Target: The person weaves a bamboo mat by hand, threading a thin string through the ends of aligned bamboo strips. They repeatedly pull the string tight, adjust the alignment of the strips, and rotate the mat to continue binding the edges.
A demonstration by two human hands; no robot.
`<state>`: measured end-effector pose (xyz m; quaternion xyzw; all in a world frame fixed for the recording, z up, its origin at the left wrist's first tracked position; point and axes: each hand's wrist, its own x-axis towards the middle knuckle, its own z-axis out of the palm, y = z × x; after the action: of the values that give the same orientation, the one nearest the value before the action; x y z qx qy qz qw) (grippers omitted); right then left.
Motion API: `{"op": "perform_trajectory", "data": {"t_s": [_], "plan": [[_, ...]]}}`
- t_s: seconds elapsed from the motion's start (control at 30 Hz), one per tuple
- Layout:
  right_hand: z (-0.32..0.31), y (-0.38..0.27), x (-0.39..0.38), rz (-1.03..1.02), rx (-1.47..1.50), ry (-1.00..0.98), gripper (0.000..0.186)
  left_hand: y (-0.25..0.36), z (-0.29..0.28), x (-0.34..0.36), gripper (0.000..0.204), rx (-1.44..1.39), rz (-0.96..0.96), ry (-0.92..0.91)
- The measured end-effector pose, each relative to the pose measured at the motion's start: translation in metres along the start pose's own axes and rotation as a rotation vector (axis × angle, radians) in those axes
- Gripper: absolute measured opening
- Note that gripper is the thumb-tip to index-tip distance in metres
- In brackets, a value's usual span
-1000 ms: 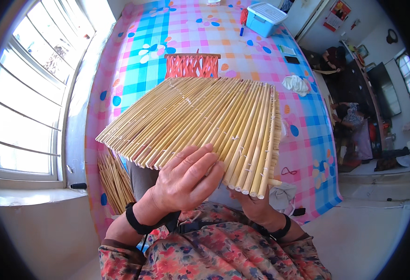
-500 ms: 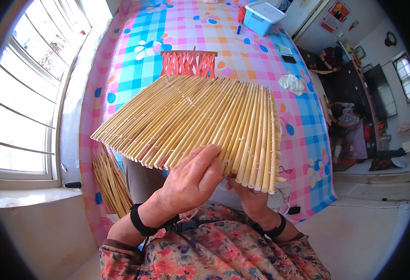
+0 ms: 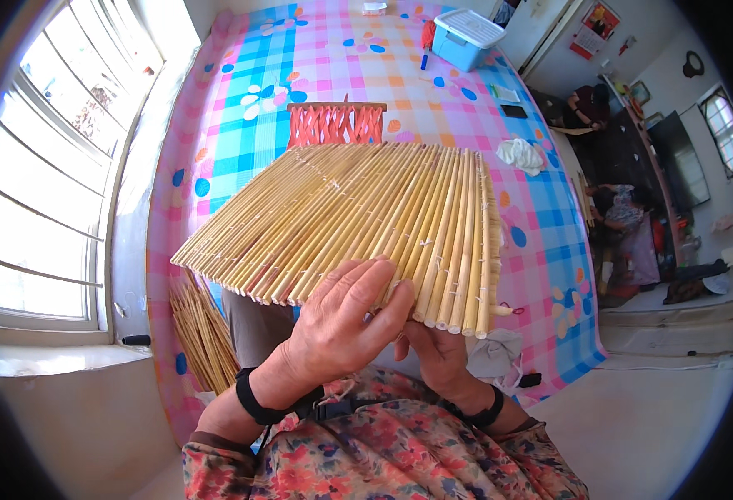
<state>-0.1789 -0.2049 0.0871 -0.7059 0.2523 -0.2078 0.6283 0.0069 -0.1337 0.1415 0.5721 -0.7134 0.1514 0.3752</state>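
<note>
A mat of straw-coloured reeds (image 3: 333,217) tied side by side with pale thread spreads out in front of me, its cut ends toward me. My left hand (image 3: 341,321) is closed on the near edge, with bent fingers on top and part of the grip out of sight. Just to its right, my right hand (image 3: 440,358) is curled under the same edge. Its fingertips are partly hidden by the reeds, and whatever they pinch cannot be made out. Small thread knots show along the reeds near both hands.
A bundle of loose reeds (image 3: 202,337) lies at my left. Beyond the mat stands a wooden-topped frame with red lacing (image 3: 335,123). A lidded blue box (image 3: 465,42), a white cloth (image 3: 520,156) and a dark phone (image 3: 514,111) rest on the checked cover (image 3: 241,167). Two people sit at right.
My left hand has shifted slightly left, its fingers more bent. More of my right hand's fingers show below the edge. The mat's near right corner has risen a little.
</note>
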Motion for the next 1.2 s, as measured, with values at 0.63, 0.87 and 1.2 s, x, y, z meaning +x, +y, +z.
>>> {"op": "perform_trajectory", "data": {"t_s": [0.63,0.87,1.2], "plan": [[0.019,-0.029,0.015,0.191,0.686,0.196,0.021,-0.003,-0.005,0.026,0.032,0.041,-0.025,-0.103],[0.021,-0.026,0.017,0.089,0.499,0.241,0.021,-0.004,-0.006,0.030,0.033,0.054,-0.007,-0.110],[0.027,-0.033,0.022,-0.043,0.432,0.262,0.016,-0.014,-0.006,0.021,0.041,0.017,0.014,-0.082]]}}
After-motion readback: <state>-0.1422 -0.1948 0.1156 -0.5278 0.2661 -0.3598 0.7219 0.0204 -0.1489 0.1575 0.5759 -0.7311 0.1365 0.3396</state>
